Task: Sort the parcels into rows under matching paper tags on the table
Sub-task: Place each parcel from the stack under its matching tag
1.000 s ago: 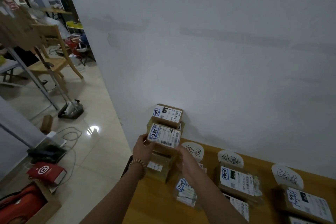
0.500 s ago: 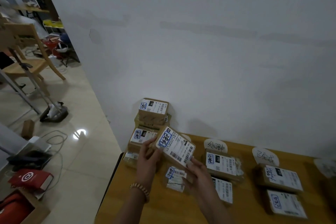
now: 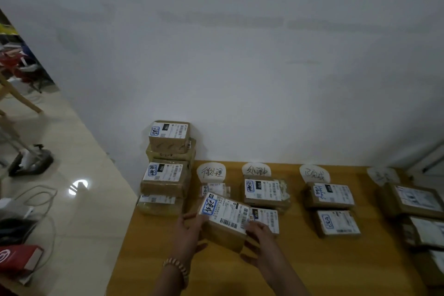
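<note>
Both forearms reach in over the near edge of the table [image 3: 302, 264], with a beaded bracelet [image 3: 176, 268] on the left wrist. The left hand [image 3: 189, 230] clasps the left end of the held parcel [image 3: 223, 220]. The right hand [image 3: 262, 243] grips its near right corner, so the hands are parted by the box's length.

The held parcel is a brown carton, tilted. Its white label faces up and bears barcodes and a blue-framed handwritten mark. Whether its underside touches the table cannot be told.

It lies in the leftmost row, just nearer than a small parcel [image 3: 215, 188] under the first tag [image 3: 211, 172]. To the right, the second tag [image 3: 256, 170] and third tag [image 3: 314, 174] each head two labelled cartons [image 3: 264, 191]. At the far left corner a stack of parcels [image 3: 168, 166] stands against the wall [image 3: 240, 79].
</note>
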